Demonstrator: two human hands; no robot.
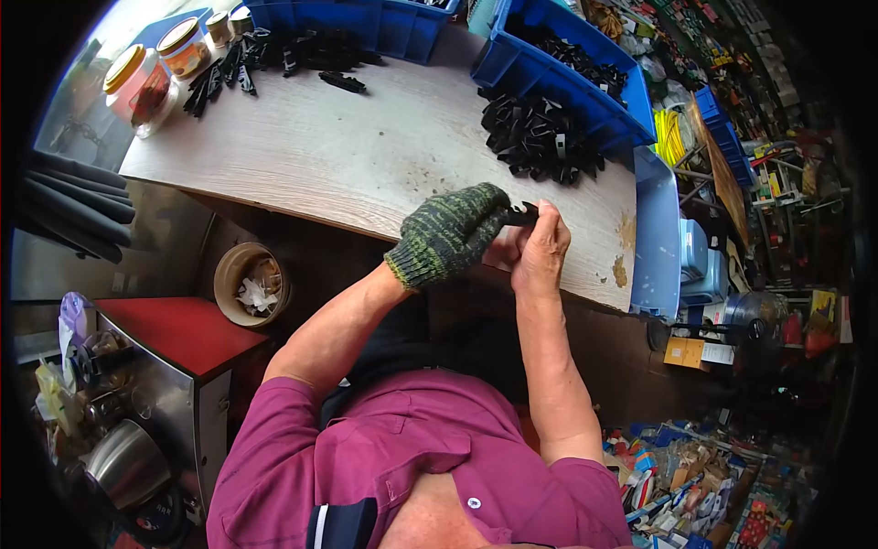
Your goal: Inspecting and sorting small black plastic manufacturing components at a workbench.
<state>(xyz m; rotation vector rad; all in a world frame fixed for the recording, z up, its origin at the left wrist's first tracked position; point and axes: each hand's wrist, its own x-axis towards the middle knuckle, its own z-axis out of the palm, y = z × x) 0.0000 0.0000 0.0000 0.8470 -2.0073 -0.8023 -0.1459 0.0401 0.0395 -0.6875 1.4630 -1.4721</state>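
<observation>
My left hand (453, 229) wears a green-and-black knit glove, and its fingers are closed on one end of a small, dark, elongated black piece (523, 216). The bare right hand (541, 249) pinches the other end, thumb on top. Both hands are over the near edge of the pale wood-grain table (366, 146). Fingers cover much of the piece, so its exact kind does not show. Just beyond my right hand lies a heap of similar black pieces (540, 137). More black pieces (242, 66) are spread at the far left, with a single one (343, 82) apart from them.
Blue bins (508, 66) stand along the table's far side, the right one holding black pieces. Jars (137, 87) occupy the left corner. Below the table's left side are a waste bucket (224, 284) and a red-topped cabinet (174, 329). Crowded goods fill the right side.
</observation>
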